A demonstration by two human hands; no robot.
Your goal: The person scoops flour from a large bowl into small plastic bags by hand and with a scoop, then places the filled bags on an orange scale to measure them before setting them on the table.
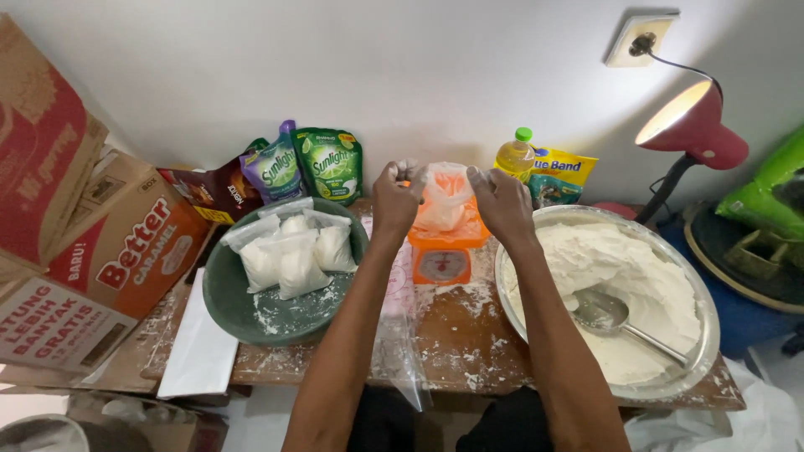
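Both hands are raised over the far middle of the table, each pinching a top corner of a small clear plastic bag (pixel 444 199). The left hand (pixel 396 201) has its grip closed narrow, thumb and fingers pressed together on the bag's left edge. The right hand (pixel 502 203) does the same on the right edge, its grip tight around the plastic. The bag hangs between them with white powder in its lower part, and its bottom sits on or just above the tray of an orange kitchen scale (pixel 442 255) that stands near the table's far edge.

The wooden table (pixel 456 335) is dusted with white powder. At its right end a wide metal basin (pixel 703 368) holds a heap of white flour (pixel 628 276), with a metal scoop (pixel 607 314) lying in it. Toward the left end a green bowl (pixel 251 314) carries several filled, sealed bags of powder (pixel 289 251). Empty clear bags (pixel 402 351) hang over the near edge between the forearms.

Along the far edge by the white wall stand green and purple soap pouches (pixel 306 166), a yellow oil bottle (pixel 515 156) and a yellow packet (pixel 561 174). Cardboard boxes (pixel 92 243) are stacked beyond the left end, and a red desk lamp (pixel 695 125) shines beyond the right end.
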